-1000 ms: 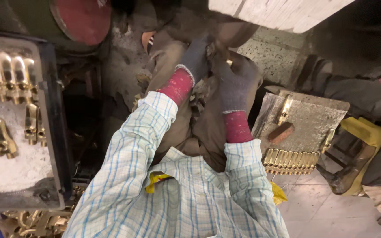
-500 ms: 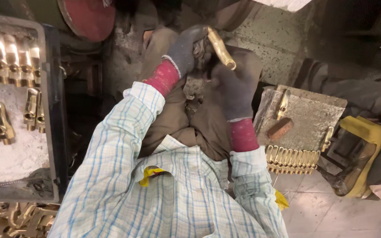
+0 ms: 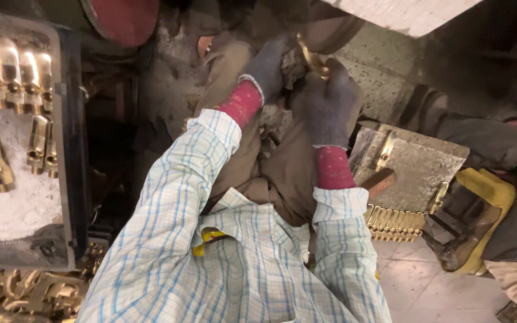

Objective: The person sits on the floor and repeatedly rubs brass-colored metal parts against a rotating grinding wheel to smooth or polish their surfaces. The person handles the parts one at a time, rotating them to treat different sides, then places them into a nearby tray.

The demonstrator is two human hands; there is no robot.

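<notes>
Both my hands wear dark grey gloves with red cuffs and meet above my lap. My left hand (image 3: 268, 67) and my right hand (image 3: 330, 104) are closed together around a small brass part (image 3: 313, 60), whose golden end shows between the fingers. Most of the part is hidden by the gloves. My checked blue-and-white sleeves fill the lower middle of the view.
A tray (image 3: 67, 149) at the left holds rows of brass pieces on white powder. Loose brass castings (image 3: 25, 296) lie at the bottom left. At the right a grey block (image 3: 417, 167) carries brass pieces, with a row of them (image 3: 396, 222) along its edge. Another person's leg (image 3: 504, 179) is far right.
My hands moved slightly up and away from my body. The brass part, sticking out plainly half a second ago, is now mostly covered by both gloves.
</notes>
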